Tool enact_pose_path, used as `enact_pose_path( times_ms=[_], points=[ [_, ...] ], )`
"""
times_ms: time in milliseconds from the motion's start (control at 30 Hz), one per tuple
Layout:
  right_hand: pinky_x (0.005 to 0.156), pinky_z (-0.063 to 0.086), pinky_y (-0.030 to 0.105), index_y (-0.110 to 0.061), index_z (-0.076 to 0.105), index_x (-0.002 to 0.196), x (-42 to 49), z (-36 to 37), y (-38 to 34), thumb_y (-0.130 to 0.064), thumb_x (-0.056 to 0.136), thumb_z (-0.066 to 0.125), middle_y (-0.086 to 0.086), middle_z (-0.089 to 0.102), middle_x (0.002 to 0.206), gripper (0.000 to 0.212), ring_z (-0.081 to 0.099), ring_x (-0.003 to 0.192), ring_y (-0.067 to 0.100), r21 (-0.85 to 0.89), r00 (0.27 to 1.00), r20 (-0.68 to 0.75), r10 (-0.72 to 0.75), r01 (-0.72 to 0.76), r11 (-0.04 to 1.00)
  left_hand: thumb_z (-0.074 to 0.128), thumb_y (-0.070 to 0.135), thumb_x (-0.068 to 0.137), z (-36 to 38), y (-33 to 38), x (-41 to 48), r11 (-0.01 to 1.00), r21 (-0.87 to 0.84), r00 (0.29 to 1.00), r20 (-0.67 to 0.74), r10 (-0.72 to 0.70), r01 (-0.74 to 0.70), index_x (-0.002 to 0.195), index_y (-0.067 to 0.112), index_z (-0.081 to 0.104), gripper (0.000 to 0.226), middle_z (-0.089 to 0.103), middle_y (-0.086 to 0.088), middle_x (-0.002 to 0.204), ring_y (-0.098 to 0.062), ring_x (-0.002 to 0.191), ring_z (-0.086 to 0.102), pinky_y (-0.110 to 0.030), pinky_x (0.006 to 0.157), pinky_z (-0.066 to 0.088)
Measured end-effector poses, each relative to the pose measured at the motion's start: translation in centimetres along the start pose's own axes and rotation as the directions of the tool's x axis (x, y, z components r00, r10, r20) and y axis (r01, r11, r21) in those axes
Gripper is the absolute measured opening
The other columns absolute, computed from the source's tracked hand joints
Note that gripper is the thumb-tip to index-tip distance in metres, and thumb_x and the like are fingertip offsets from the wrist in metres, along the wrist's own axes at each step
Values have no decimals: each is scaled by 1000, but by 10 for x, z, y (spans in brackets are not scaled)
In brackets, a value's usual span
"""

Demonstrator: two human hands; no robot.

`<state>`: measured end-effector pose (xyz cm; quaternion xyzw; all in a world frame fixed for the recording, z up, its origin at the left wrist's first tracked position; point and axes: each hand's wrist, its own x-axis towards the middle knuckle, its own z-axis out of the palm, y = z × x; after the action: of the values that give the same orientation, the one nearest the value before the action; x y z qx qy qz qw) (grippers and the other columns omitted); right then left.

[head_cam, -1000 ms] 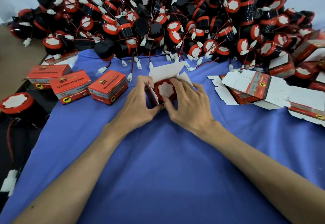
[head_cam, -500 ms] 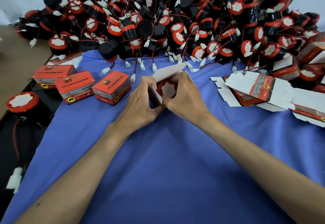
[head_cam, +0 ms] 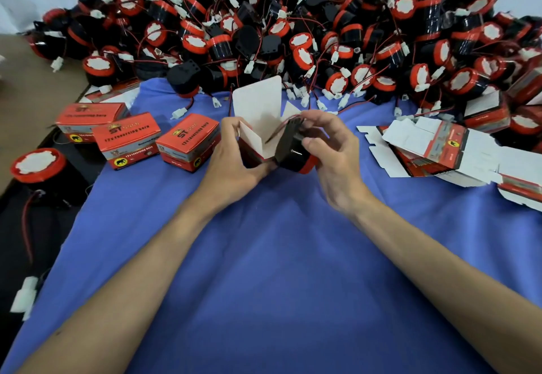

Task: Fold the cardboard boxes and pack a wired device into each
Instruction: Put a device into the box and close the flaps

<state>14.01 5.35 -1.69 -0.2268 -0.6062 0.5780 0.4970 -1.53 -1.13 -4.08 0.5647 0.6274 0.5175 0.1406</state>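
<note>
An open cardboard box [head_cam: 258, 127], white inside and red outside, stands on the blue cloth [head_cam: 278, 256] with its lid flap up. My left hand [head_cam: 231, 162] grips its left wall. My right hand [head_cam: 331, 153] holds a black horn with a red rim [head_cam: 293, 150] beside the box's right side, tilted, black back up and thin wires trailing towards the box mouth. A big heap of the same red-and-black wired horns [head_cam: 293, 30] fills the far side.
Three closed red boxes [head_cam: 187, 142] sit in a row at the left. A stack of flat unfolded boxes [head_cam: 440, 147] lies at the right. One horn [head_cam: 38, 165] stands off the cloth at the far left. Loose white connectors lie along the heap's edge.
The horn sat face up inside the box with both hands round it. Now my right hand holds it outside at the box's right, turned back up, and the lid flap stands taller.
</note>
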Motion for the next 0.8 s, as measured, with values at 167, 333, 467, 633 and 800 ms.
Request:
enact_pose_path(
  times_ms=[167, 333, 467, 633, 800],
  points=[
    [90, 51, 31, -9, 61, 107, -1, -7, 5, 12, 84, 55, 13, 64, 106, 32, 62, 97, 14, -319, 996, 82, 32, -4, 948, 85, 16, 72, 2, 0, 2, 999, -21, 999, 4, -49, 49, 117, 17, 34, 68, 60, -11, 113, -25, 103, 61, -49, 90, 48],
    [94, 42, 20, 0, 68, 104, -6, -3, 5, -10, 95, 44, 5, 57, 109, 28, 56, 104, 13, -556, 956, 250, -151, 269, 786, 83, 12, 73, 2, 1, 1, 998, -40, 999, 27, -46, 47, 128, 13, 36, 72, 57, -11, 121, -26, 111, 58, -49, 96, 46],
    [112, 27, 28, -6, 48, 134, -11, -10, 7, -28, 82, 61, 8, 38, 137, 58, 35, 130, 25, -616, 846, 533, 23, 370, 696, 83, 13, 74, -1, 2, 1, 999, 4, 998, -55, 37, -37, 137, 11, 39, 77, 41, 0, 131, -23, 126, 45, -46, 104, 42],
    [110, 33, 28, 6, 47, 129, -14, -5, 6, -22, 76, 73, 19, 45, 133, 65, 41, 127, 24, -626, 884, 350, -310, 467, 625, 84, 17, 72, -3, 4, 2, 991, -92, 994, -52, -98, 93, 149, 20, 16, 104, 52, 0, 123, -16, 117, 56, -31, 101, 44],
    [91, 42, 22, 13, 46, 118, -11, -5, -18, -27, 78, 66, 20, 51, 111, 59, 56, 99, 29, -578, 825, 33, -565, 476, 663, 81, 12, 77, 0, -2, 1, 998, -26, 998, -11, -65, 65, 151, 17, 14, 101, 51, 9, 123, -12, 125, 51, -25, 104, 38]
  ],
)
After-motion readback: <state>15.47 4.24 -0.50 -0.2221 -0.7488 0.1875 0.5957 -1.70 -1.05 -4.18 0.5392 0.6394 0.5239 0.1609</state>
